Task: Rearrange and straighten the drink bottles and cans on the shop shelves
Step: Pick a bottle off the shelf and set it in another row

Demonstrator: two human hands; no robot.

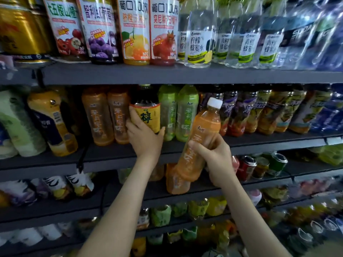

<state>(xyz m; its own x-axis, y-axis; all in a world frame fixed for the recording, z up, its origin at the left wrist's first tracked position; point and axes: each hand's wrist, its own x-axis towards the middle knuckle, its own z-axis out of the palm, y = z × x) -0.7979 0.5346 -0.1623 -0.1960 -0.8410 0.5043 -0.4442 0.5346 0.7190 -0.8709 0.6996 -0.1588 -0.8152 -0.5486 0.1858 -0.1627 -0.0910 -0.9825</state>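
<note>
My left hand (142, 134) grips the lower part of a dark bottle with a yellow label (147, 113), which stands on the middle shelf (111, 154) between two orange bottles (107, 115) and two green bottles (178, 112). My right hand (213, 156) holds an orange bottle with a white cap (202, 134) by its middle. That bottle is tilted and hangs in front of the shelf edge, to the right of the green bottles.
The top shelf (167, 75) carries tall juice bottles, clear water bottles and gold cans (20, 28). Dark tea bottles (250, 112) fill the middle shelf's right side. Lower shelves hold an orange bottle (176, 180), cans (259, 166) and several more drinks.
</note>
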